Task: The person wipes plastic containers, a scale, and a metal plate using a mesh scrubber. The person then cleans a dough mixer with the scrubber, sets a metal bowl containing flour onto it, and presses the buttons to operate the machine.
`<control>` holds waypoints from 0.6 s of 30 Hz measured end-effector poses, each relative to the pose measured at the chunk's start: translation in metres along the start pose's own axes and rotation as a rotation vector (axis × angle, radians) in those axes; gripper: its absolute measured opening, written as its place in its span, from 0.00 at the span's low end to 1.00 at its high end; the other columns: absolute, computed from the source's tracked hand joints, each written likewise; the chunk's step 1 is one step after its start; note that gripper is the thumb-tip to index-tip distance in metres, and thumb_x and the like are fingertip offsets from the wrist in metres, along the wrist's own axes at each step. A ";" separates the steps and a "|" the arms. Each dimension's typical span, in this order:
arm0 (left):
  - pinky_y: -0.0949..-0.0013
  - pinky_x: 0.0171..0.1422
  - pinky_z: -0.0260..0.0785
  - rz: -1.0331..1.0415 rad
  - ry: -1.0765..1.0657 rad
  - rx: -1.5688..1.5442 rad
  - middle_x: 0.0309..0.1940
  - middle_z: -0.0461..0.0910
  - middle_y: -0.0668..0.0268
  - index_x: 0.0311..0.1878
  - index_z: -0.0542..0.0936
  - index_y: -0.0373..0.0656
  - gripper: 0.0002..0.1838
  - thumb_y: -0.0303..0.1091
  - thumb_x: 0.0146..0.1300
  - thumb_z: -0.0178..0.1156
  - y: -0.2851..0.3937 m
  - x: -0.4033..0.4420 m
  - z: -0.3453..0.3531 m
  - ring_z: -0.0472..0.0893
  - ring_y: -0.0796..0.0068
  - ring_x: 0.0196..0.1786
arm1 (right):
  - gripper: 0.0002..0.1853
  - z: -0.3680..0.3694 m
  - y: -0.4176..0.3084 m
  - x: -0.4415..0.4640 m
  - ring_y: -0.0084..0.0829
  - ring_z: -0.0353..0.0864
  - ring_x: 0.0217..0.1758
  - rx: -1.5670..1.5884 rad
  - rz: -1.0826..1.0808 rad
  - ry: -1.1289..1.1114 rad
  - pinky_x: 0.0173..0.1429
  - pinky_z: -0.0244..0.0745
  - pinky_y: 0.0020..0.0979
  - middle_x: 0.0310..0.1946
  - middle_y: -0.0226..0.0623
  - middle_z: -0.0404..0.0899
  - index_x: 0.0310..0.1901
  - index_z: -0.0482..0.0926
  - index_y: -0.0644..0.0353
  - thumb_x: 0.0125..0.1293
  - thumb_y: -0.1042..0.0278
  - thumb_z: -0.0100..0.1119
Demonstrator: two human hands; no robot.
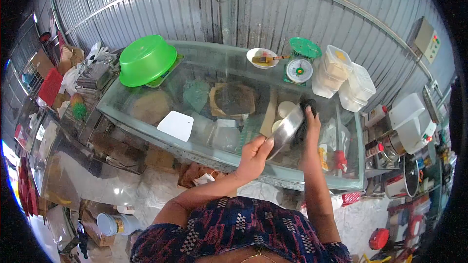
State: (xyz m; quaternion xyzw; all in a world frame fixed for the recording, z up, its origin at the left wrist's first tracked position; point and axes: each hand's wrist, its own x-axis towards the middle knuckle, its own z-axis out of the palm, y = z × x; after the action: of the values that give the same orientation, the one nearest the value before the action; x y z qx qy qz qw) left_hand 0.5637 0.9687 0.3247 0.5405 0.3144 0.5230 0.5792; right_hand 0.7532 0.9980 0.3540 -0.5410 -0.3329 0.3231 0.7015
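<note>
A shiny round metal pan (287, 129) is tilted on its edge above the glass-topped counter (219, 70). My left hand (256, 156) grips its near lower rim, thumb on the outside. At the far side, my right hand (312, 124) is closed on a black cloth-like item (308, 106), close against the pan; whether it touches the metal is hard to see. Left of the hands, a white plastic scraper (175, 125) lies flat on the glass. Behind them, a white bowl (262, 58) holds a brush (265, 60) and some yellowish liquid.
An upturned green basin (148, 60) sits at the counter's left end. A green kitchen scale (299, 68) and clear plastic containers (334, 70) stand at the back right. Pots (402, 180) are on the right; a white bucket (117, 224) lies at lower left.
</note>
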 end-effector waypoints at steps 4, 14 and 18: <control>0.65 0.26 0.58 0.428 -0.039 0.356 0.19 0.62 0.57 0.24 0.67 0.38 0.14 0.29 0.62 0.58 0.007 0.009 0.003 0.63 0.64 0.20 | 0.24 0.013 0.008 -0.036 0.33 0.67 0.57 -0.270 -0.331 0.018 0.63 0.58 0.30 0.53 0.41 0.70 0.59 0.66 0.68 0.65 0.63 0.54; 0.64 0.47 0.70 0.941 -0.277 1.143 0.42 0.74 0.61 0.38 0.75 0.41 0.15 0.40 0.53 0.63 0.002 0.026 -0.021 0.75 0.62 0.46 | 0.20 -0.013 0.030 -0.035 0.30 0.77 0.37 0.157 0.251 -0.018 0.41 0.74 0.31 0.37 0.35 0.77 0.47 0.72 0.63 0.50 0.74 0.61; 0.64 0.62 0.65 0.903 0.311 1.026 0.55 0.70 0.56 0.60 0.68 0.42 0.30 0.40 0.55 0.63 0.026 0.041 -0.028 0.72 0.63 0.59 | 0.20 -0.016 0.040 -0.035 0.30 0.78 0.36 0.265 0.335 0.066 0.40 0.74 0.30 0.37 0.36 0.77 0.48 0.72 0.64 0.49 0.79 0.57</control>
State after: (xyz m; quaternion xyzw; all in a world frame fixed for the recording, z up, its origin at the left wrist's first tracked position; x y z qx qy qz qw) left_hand 0.5408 1.0126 0.3519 0.7424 0.3453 0.5693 -0.0745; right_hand 0.7430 0.9691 0.3077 -0.5022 -0.1700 0.4580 0.7135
